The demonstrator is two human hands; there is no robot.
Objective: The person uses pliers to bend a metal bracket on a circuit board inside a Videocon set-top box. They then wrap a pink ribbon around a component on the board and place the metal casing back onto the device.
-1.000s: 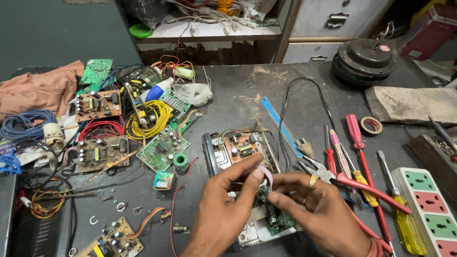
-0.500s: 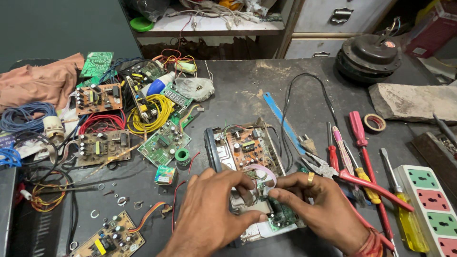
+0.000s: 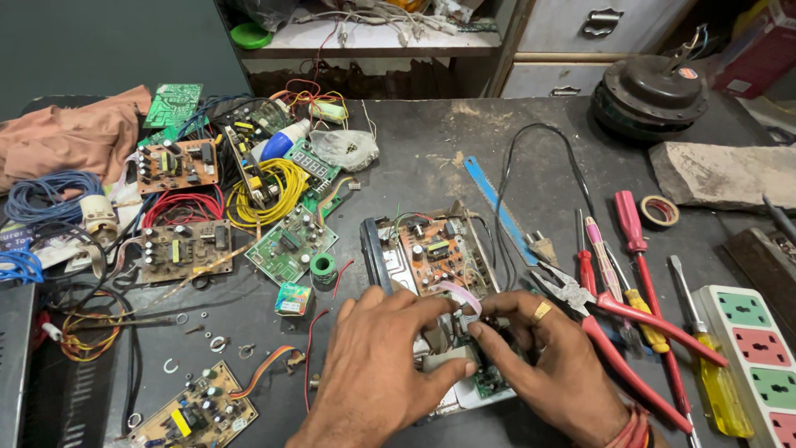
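Observation:
An opened electronic unit (image 3: 431, 257) with an orange circuit board lies on the dark workbench (image 3: 414, 158). My left hand (image 3: 377, 365) rests on its near part, thumb and fingers pinching a small grey component. My right hand (image 3: 547, 361), with a ring, meets it from the right, fingertips gripping the same spot beside a green board (image 3: 491, 383). A pink ribbon cable (image 3: 460, 294) arches just above my fingers. What my fingers hold is mostly hidden.
Red-handled pliers (image 3: 618, 319), screwdrivers (image 3: 638, 249) and a blue saw blade (image 3: 497, 207) lie right of the unit. A power strip (image 3: 750, 348) sits at the right edge. Circuit boards (image 3: 184, 249), yellow wire coils (image 3: 274, 187) and cloth (image 3: 58, 141) crowd the left.
Both hands have closed in together over the near part of the unit. The view has shifted slightly; the fingers now pinch tighter at the same spot.

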